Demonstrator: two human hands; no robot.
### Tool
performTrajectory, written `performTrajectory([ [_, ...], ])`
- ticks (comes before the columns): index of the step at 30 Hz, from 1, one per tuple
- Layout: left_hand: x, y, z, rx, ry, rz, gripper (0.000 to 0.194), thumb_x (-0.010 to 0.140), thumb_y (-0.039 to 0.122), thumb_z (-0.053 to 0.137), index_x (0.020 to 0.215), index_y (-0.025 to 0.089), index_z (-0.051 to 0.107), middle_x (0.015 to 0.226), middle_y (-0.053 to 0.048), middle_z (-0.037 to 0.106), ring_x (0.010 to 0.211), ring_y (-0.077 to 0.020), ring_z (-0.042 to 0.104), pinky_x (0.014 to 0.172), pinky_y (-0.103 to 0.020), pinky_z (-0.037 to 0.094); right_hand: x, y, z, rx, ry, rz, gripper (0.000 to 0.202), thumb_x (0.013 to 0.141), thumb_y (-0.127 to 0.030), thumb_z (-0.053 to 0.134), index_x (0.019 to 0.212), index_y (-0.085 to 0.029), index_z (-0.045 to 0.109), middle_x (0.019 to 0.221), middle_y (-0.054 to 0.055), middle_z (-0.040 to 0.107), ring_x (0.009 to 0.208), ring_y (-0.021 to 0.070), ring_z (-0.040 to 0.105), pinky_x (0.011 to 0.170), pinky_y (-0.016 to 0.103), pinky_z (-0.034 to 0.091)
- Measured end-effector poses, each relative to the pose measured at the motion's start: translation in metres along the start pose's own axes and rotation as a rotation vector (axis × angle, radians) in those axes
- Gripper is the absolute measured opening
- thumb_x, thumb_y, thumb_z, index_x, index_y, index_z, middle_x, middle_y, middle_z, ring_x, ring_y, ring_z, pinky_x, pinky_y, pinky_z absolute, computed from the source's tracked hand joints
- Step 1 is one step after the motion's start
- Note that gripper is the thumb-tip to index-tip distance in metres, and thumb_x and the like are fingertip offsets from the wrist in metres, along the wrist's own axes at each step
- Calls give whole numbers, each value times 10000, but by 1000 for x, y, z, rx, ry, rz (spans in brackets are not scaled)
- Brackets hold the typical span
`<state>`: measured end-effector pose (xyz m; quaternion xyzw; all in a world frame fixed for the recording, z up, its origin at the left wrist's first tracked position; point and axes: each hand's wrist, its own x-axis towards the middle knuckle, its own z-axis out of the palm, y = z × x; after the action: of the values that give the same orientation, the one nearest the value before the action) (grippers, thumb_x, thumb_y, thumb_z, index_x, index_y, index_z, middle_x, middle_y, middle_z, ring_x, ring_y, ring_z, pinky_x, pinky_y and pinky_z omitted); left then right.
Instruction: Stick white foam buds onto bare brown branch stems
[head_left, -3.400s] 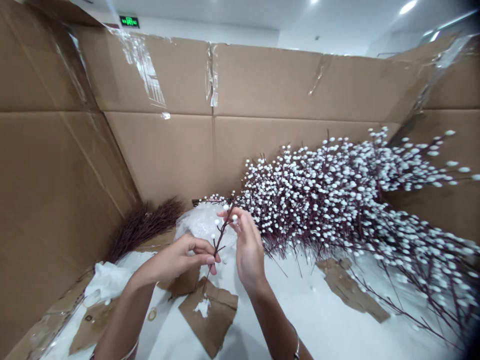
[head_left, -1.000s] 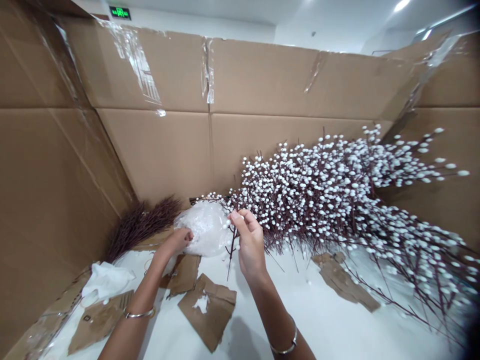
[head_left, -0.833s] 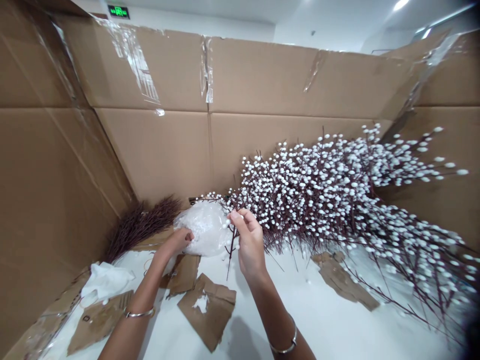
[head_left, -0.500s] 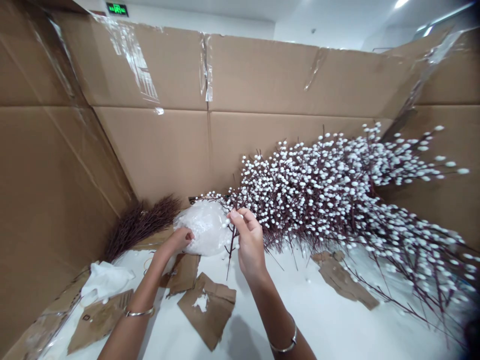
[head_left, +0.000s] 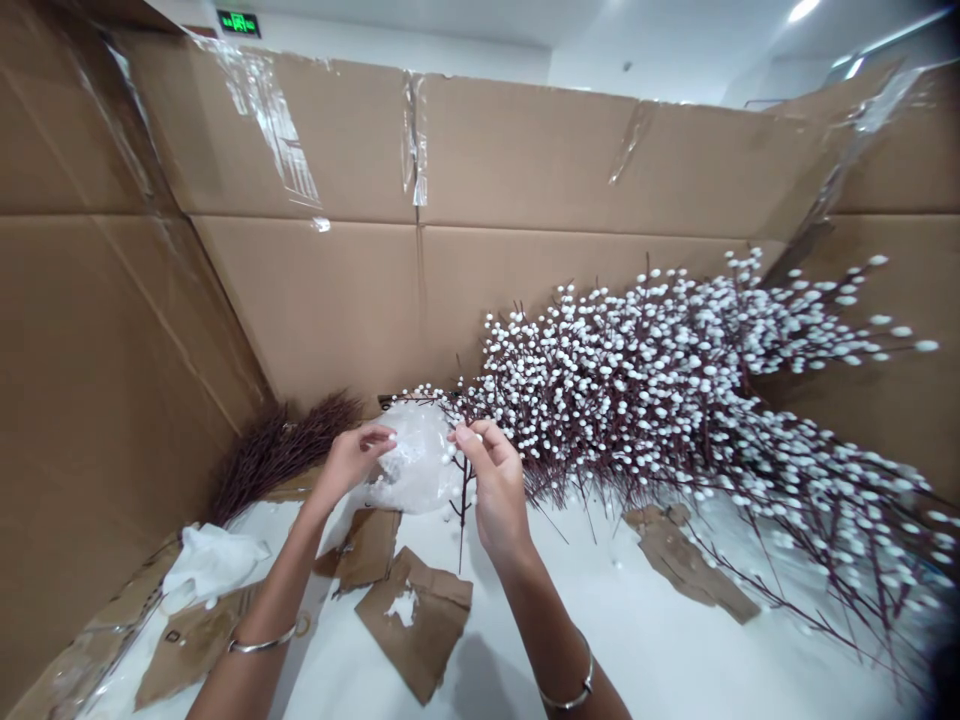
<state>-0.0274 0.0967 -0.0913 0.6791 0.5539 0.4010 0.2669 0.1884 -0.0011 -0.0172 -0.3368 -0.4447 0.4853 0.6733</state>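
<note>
Between the fingers of my right hand (head_left: 501, 485) is a dark brown artificial berry twig (head_left: 463, 500), its stem pointing down and a few white berries on it. My left hand (head_left: 356, 462) is pinched at the fingertips on a small white berry (head_left: 392, 437). It is held above the left part of a clear plastic bag (head_left: 420, 470) of small white pieces, which lies behind both hands. A large heap of berry branches (head_left: 637, 380) with white berries fills the right side. At the left lies a bundle of bare twigs (head_left: 281, 450).
Torn cardboard pieces (head_left: 420, 620) lie on the white table (head_left: 555, 630), another cardboard scrap (head_left: 686, 560) at the right. A crumpled white cloth or plastic (head_left: 214, 560) sits at the left. Tall cardboard walls (head_left: 315, 290) close off the back and sides.
My left hand has lifted out of the plastic bag and moved slightly right, now with a white berry at its fingertips. My right hand with the twig has stayed nearly still.
</note>
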Motion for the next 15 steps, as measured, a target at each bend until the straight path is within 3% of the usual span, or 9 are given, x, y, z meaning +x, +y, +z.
performTrajectory([
  [1,-4,14,-1,-70,31,16,384,761,477,661,969,159,716,993,-97,748,875,-215,681,793,-303,502,-1,0,0,-16,-14,-5,190,857,-379,653,798,-206,601,781,-23,587,757,132,508,730,244,394],
  [3,-15,43,1,-417,117,10,417,719,456,755,996,146,713,981,-109,750,861,-206,689,768,-292,512,-2,-1,1,-52,-45,-11,182,866,-373,643,804,-203,614,812,-11,625,786,139,533,757,251,411],
  [7,-41,88,8,-771,148,-12,371,708,357,821,1007,160,721,918,-78,758,815,-157,692,707,-226,506,-5,-1,4,-141,-85,-22,186,872,-376,633,807,-202,616,864,11,673,850,162,580,809,278,430],
  [10,-53,105,12,-893,139,-31,323,711,303,831,983,165,724,959,-71,763,857,-142,699,747,-205,516,-6,0,6,-204,-88,-56,187,867,-379,634,808,-203,614,877,20,669,876,178,593,826,299,439],
  [15,-60,114,15,-923,143,-11,260,740,263,817,970,176,732,942,-45,768,868,-121,703,784,-179,526,-8,2,7,-283,-63,-105,198,860,-388,639,799,-202,608,863,20,642,882,187,588,839,312,441],
])
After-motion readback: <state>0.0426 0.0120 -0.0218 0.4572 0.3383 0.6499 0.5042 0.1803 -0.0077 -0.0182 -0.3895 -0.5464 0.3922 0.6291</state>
